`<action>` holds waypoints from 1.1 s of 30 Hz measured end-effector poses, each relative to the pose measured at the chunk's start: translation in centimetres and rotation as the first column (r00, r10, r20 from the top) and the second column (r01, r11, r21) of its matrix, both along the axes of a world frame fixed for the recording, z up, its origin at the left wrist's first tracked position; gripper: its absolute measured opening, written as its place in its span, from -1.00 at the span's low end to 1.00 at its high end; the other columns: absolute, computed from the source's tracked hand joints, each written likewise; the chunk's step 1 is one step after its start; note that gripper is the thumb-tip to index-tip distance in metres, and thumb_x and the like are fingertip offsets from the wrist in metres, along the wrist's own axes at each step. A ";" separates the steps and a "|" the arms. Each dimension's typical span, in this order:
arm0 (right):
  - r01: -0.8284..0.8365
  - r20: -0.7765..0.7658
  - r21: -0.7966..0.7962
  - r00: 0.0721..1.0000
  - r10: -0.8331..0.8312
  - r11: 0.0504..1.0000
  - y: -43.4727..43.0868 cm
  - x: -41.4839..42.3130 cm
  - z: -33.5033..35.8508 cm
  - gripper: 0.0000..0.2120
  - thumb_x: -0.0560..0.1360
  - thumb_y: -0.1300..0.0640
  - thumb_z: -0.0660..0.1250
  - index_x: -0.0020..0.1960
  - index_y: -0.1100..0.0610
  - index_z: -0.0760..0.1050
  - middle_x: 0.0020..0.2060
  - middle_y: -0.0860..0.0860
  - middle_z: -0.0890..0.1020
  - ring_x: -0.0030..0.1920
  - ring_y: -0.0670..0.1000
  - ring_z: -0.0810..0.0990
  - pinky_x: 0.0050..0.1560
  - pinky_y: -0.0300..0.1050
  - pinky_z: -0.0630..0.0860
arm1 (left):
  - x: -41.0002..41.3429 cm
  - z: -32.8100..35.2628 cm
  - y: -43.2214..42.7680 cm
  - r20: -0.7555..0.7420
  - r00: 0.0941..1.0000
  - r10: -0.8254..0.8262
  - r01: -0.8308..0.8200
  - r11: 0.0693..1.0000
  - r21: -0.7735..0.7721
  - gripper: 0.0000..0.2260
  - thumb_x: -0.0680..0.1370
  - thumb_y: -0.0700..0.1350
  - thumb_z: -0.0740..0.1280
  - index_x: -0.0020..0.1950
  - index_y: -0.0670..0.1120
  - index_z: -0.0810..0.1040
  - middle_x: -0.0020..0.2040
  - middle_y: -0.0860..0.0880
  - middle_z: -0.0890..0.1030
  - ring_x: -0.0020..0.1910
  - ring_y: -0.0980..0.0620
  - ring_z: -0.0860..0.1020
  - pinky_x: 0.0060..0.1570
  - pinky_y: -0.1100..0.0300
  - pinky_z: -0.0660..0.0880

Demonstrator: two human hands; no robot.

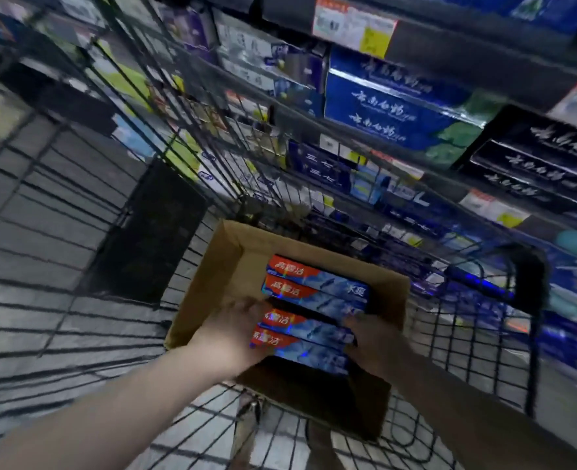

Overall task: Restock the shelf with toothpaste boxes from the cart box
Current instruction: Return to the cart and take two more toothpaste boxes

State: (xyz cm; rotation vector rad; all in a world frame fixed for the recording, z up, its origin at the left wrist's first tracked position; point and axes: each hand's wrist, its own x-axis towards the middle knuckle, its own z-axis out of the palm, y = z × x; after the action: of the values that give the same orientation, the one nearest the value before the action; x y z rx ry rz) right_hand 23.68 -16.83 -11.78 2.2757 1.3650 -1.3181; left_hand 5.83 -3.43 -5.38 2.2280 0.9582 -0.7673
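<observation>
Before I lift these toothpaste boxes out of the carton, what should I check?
1. Left hand grips the left end of the near pair of toothpaste boxes: ok.
2. Right hand grips their right end: ok.
3. Far pair lies apart from them: ok.
4. Carton top open above them: ok.
5. Free slot on the shelf: cannot tell, blurred.

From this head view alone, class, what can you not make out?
Head view only.
- Price labels: motion blur, unreadable.
- Cardboard box bottom: covered by toothpaste boxes.
- Ends of the held pair: covered by left hand and right hand.
- Lower shelves: blurred, behind the cart.
</observation>
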 end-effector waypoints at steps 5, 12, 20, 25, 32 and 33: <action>0.046 -0.001 -0.030 0.999 -0.046 0.999 0.2 -1.1 -4.6 -0.52 0.55 0.09 0.15 0.45 0.02 0.16 0.44 0.07 0.26 0.40 0.10 0.27 0.34 -0.05 0.32 | -0.3 -5.4 1.3 0.002 0.984 -0.176 0.176 0.982 -0.066 -0.45 0.50 0.15 0.24 0.43 0.06 0.16 0.43 -0.02 0.28 0.37 -0.02 0.33 0.32 0.13 0.31; 0.104 0.090 0.079 0.990 -0.111 0.991 -0.6 -2.0 -8.5 -0.65 0.54 0.11 0.15 0.33 0.02 0.32 0.32 0.03 0.42 0.28 0.08 0.42 0.19 -0.02 0.47 | -1.8 -11.7 2.3 0.080 0.959 -0.272 0.280 0.952 -0.125 -0.40 0.47 0.13 0.31 0.45 0.05 0.18 0.47 -0.01 0.26 0.41 0.01 0.29 0.36 0.17 0.29; -0.001 0.214 0.200 0.976 -0.043 0.980 -1.3 -2.2 -10.3 -0.58 0.48 0.02 0.24 0.32 0.08 0.36 0.22 0.08 0.54 0.16 0.15 0.54 0.09 0.01 0.50 | -2.6 -15.3 2.9 0.114 0.942 -0.316 0.324 0.944 -0.060 -0.50 0.43 0.10 0.37 0.34 0.05 0.35 0.37 0.03 0.39 0.36 0.05 0.31 0.34 0.13 0.31; -0.077 0.210 0.040 0.976 0.067 0.996 -1.9 -2.7 -11.0 -0.31 0.48 0.06 0.24 0.49 0.10 -0.04 0.46 0.07 0.20 0.44 0.09 0.20 0.33 0.05 0.30 | -3.9 -16.3 3.4 0.152 0.947 -0.283 0.296 0.953 -0.068 -0.52 0.43 0.11 0.36 0.31 0.06 0.37 0.34 0.05 0.41 0.33 0.08 0.34 0.29 0.18 0.32; 0.271 0.037 0.159 0.959 -0.280 0.949 -1.0 -3.8 -11.3 -0.39 0.44 0.02 0.33 0.41 0.11 0.19 0.38 0.06 0.29 0.39 0.08 0.22 0.32 -0.03 0.34 | -5.1 -17.0 4.0 0.160 0.884 -0.440 0.431 0.898 0.092 -0.44 0.31 0.20 0.44 0.25 0.07 0.43 0.27 0.07 0.49 0.24 0.06 0.47 0.20 0.16 0.43; 0.300 0.005 0.177 0.952 -0.306 0.937 -0.9 -3.7 -11.0 -0.40 0.43 0.01 0.34 0.39 0.11 0.23 0.36 0.06 0.32 0.37 0.07 0.25 0.32 -0.05 0.32 | -5.2 -16.9 4.1 0.129 0.862 -0.489 0.474 0.870 0.132 -0.41 0.21 0.24 0.48 0.17 0.08 0.48 0.18 0.07 0.56 0.13 0.06 0.55 0.07 0.15 0.52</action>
State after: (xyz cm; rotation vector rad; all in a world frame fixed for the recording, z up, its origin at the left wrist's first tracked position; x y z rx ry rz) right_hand 19.98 -17.69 -22.78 2.7033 1.1965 -1.2802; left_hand 0.67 0.69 -22.32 2.6093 0.3578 -0.7483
